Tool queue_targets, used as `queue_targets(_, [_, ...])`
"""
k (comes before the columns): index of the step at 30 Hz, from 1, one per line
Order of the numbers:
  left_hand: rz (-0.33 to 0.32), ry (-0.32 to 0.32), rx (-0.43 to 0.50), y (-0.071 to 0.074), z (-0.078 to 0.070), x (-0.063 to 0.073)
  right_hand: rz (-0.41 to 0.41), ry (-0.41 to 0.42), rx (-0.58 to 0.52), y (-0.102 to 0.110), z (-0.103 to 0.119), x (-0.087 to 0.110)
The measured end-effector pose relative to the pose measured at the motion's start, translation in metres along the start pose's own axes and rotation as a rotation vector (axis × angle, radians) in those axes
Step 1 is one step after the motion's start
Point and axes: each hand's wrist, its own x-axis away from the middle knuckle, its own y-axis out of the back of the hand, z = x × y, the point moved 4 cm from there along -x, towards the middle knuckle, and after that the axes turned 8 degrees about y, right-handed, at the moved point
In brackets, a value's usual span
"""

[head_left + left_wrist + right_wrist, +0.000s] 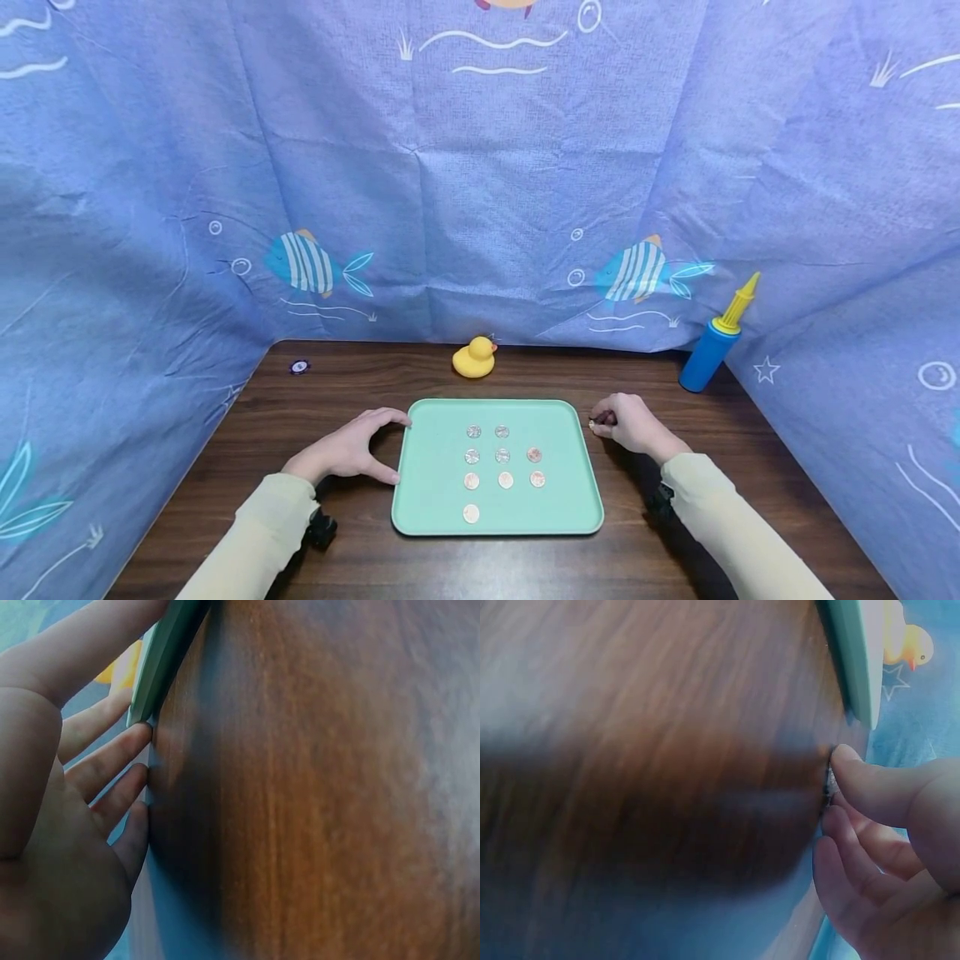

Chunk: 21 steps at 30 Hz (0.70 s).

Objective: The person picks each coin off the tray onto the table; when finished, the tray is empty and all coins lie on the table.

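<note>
A mint-green tray (427, 508) lies on the table with several small round coins (502, 456) set out in rows. Some coins look silvery, one coppery. My left hand (356, 446) spans the tray's left edge, its thumb and fingers spread, fingertips at the rim; the left wrist view shows the palm and extended fingers (109, 765) beside it. Just off the tray's right edge, my right hand (628, 423) is low over the table with curled fingers. Between its thumb and fingertips it pinches a small coin (830, 780), mostly hidden.
A yellow rubber duck (475, 358) sits behind the tray. A dark poker chip (299, 367) lies at the back left, and a blue hand pump with a yellow nozzle (708, 354) stands at the back right. Blue fish-print cloth (487, 208) hangs around the wooden table (360, 575).
</note>
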Motion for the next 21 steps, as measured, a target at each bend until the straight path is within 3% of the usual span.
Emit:
queue_targets(4, [0.004,0.008,0.007,0.000,0.001,0.000,-0.023,-0.005,-0.003,0.003,0.008,-0.004])
queue_targets(11, [0.013,0.022,0.021,0.000,0.002,-0.001,-0.042,0.079,-0.019,0.006,0.040,-0.018])
queue_targets(21, [0.015,0.020,0.039,0.000,0.003,-0.001,0.077,0.239,-0.049,-0.012,0.093,-0.044])
